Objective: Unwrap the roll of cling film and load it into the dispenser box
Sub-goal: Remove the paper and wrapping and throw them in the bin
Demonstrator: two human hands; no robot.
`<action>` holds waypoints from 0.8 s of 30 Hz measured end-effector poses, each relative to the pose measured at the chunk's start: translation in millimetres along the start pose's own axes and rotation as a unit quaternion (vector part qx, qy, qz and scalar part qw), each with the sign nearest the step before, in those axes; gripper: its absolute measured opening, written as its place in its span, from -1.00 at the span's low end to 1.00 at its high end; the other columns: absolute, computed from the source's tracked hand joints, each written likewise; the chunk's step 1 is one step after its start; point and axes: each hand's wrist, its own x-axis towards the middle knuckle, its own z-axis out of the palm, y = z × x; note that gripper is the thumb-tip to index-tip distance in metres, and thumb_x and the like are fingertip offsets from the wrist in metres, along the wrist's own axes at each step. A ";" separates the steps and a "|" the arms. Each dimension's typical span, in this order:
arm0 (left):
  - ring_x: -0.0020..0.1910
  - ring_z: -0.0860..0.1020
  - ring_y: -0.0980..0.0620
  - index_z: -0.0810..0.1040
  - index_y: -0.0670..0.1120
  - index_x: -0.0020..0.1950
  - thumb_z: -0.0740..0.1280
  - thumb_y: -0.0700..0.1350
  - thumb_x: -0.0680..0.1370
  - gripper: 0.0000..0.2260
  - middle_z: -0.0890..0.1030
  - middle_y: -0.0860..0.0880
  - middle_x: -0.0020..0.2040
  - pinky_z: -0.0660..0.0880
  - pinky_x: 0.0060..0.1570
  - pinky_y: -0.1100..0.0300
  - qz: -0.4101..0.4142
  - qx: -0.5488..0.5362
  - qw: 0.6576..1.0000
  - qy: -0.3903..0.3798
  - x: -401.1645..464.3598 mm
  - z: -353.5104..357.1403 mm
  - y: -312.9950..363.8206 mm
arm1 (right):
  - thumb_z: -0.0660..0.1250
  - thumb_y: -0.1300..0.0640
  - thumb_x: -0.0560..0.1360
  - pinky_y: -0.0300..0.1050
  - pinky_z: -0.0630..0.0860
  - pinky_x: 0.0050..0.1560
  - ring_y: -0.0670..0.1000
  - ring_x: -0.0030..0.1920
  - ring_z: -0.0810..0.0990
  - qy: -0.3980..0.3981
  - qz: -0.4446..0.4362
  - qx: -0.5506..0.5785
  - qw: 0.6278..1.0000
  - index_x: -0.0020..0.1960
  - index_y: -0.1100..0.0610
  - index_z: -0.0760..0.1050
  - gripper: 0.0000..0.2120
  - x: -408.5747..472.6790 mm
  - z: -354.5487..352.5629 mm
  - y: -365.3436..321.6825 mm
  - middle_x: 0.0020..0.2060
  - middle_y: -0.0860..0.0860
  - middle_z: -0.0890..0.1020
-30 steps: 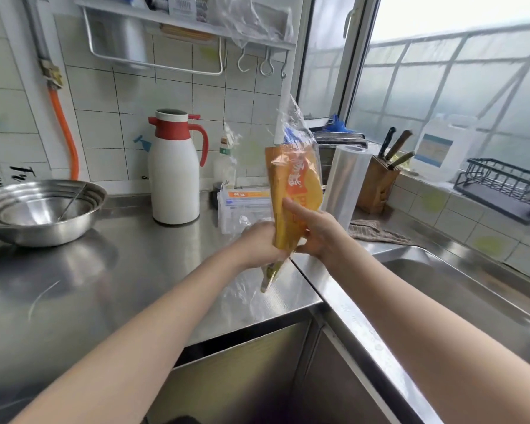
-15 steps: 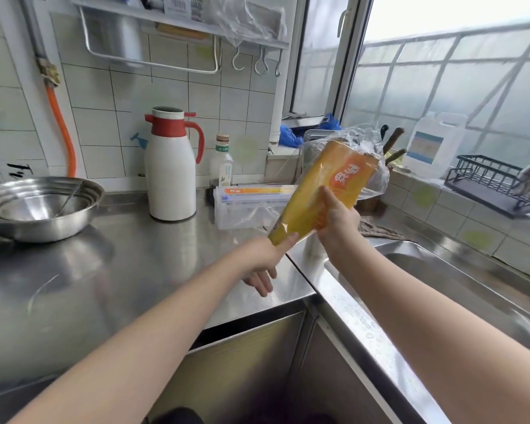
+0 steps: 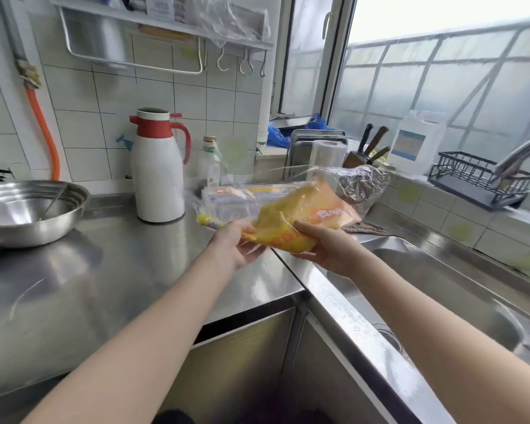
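The cling film roll in its yellow-orange plastic wrapper [image 3: 300, 218] lies nearly level above the counter corner, held by both hands. My left hand [image 3: 237, 247] grips its lower left end from below. My right hand [image 3: 322, 249] cups the middle from underneath, thumb on top. Crumpled clear wrapper [image 3: 360, 185] bunches at the far right end. The clear dispenser box [image 3: 227, 198] with an orange label lies on the counter right behind the roll, partly hidden by it.
A white and red thermos jug [image 3: 158, 169] and a small bottle [image 3: 210, 162] stand behind the box. A steel bowl [image 3: 28, 212] sits far left. The sink [image 3: 441, 289] is to the right, with a knife block [image 3: 366, 154], jug and dish rack along the window sill.
The wrapped roll has swung from upright down to almost level. My left hand let go briefly, then took hold of its lower end again.
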 end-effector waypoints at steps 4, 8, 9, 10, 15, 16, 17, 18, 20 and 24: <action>-0.32 0.53 0.03 0.50 -0.06 -0.20 0.26 -0.38 0.46 -0.78 0.56 -0.03 -0.28 0.48 -0.37 0.18 0.084 0.248 0.965 0.010 -0.3 -2.6 -18.4 | 0.42 0.20 0.44 0.03 0.57 0.14 0.06 -0.04 0.66 -0.067 0.036 -0.154 0.985 0.05 0.11 0.53 -0.80 -11.3 -6.2 8.0 -0.06 0.06 0.69; -0.26 0.53 0.03 0.54 -0.01 -0.14 0.28 -0.26 0.46 -0.85 0.56 -0.02 -0.22 0.53 -0.14 0.15 0.075 0.343 0.933 -0.086 -11.2 0.4 -31.3 | 0.45 0.15 0.42 0.06 0.56 0.14 0.10 0.00 0.63 -0.089 0.089 -0.311 0.942 0.13 0.13 0.53 -0.70 -15.0 -4.8 16.7 -0.01 0.10 0.67; -0.19 0.53 -0.02 0.56 0.02 -0.13 0.30 -0.16 0.46 -0.91 0.58 -0.03 -0.16 0.50 -0.02 0.06 0.044 0.319 0.939 -0.124 -15.1 -0.8 -32.6 | 0.46 0.13 0.42 0.06 0.57 0.12 0.10 -0.02 0.64 -0.091 0.098 -0.326 0.936 0.15 0.13 0.52 -0.67 -16.2 -5.8 19.1 0.00 0.10 0.67; -0.10 0.54 -0.05 0.59 0.07 -0.11 0.34 -0.03 0.44 -0.93 0.60 -0.03 -0.09 0.47 0.08 -0.01 0.019 0.290 0.942 -0.169 -17.5 -2.8 -32.9 | 0.47 0.09 0.41 0.05 0.57 0.09 0.08 -0.05 0.64 -0.091 0.107 -0.336 0.931 0.15 0.12 0.53 -0.66 -16.9 -7.5 20.8 -0.02 0.09 0.68; 0.01 0.66 0.05 0.69 0.06 -0.05 0.49 0.17 0.33 -0.72 0.72 0.07 -0.05 0.60 -0.01 0.08 -0.026 0.275 0.916 -0.291 -24.5 -19.9 -57.0 | 0.50 -0.02 0.35 -0.07 0.59 -0.10 -0.01 -0.27 0.67 -0.102 0.163 -0.420 0.887 0.09 0.11 0.54 -0.62 -26.4 -7.7 51.0 -0.23 0.03 0.69; 0.00 0.65 0.04 0.66 0.02 -0.07 0.55 0.12 0.28 -0.69 0.72 0.10 -0.11 0.59 0.00 0.15 -0.001 0.312 0.916 -0.252 -24.0 -19.7 -67.1 | 0.48 -0.05 0.36 -0.14 0.59 -0.18 -0.06 -0.34 0.66 -0.097 0.169 -0.455 0.869 0.07 0.11 0.52 -0.63 -28.2 -3.1 61.1 -0.30 0.01 0.68; -0.05 0.63 0.07 0.60 0.01 -0.08 0.59 0.07 0.24 -0.66 0.71 0.13 -0.18 0.57 -0.07 0.26 0.034 0.346 0.918 -0.190 -21.3 -19.0 -77.2 | 0.45 -0.07 0.38 -0.21 0.58 -0.25 -0.11 -0.42 0.64 -0.087 0.175 -0.484 0.853 0.04 0.11 0.50 -0.65 -29.4 1.9 71.6 -0.36 -0.01 0.65; -0.09 0.60 0.12 0.54 0.00 -0.05 0.61 0.05 0.22 -0.59 0.70 0.15 -0.19 0.55 -0.15 0.33 0.065 0.369 0.919 -0.123 -18.8 -18.6 -86.6 | 0.42 -0.09 0.41 -0.26 0.56 -0.30 -0.14 -0.47 0.62 -0.075 0.181 -0.502 0.842 0.01 0.10 0.46 -0.68 -31.0 5.9 82.7 -0.40 -0.01 0.62; 0.04 0.55 0.07 0.42 -0.04 0.21 0.62 0.12 0.15 -0.27 0.59 0.08 0.06 0.55 0.01 0.21 0.112 0.437 0.892 -0.026 -12.2 -20.8 -104.0 | 0.38 -0.08 0.44 -0.30 0.55 -0.34 -0.16 -0.51 0.59 -0.062 0.196 -0.507 0.837 0.02 0.10 0.42 -0.69 -35.0 9.4 101.0 -0.39 0.01 0.59; 0.09 0.54 -0.04 0.49 0.00 0.10 0.55 0.08 0.25 -0.50 0.57 -0.04 0.16 0.52 0.07 0.08 0.149 0.546 0.824 -0.018 1.0 -36.6 -137.3 | 0.40 -0.05 0.45 -0.13 0.62 -0.13 -0.04 -0.34 0.61 -0.053 0.255 -0.438 0.861 0.16 0.18 0.49 -0.60 -46.4 -7.9 138.8 -0.27 0.07 0.61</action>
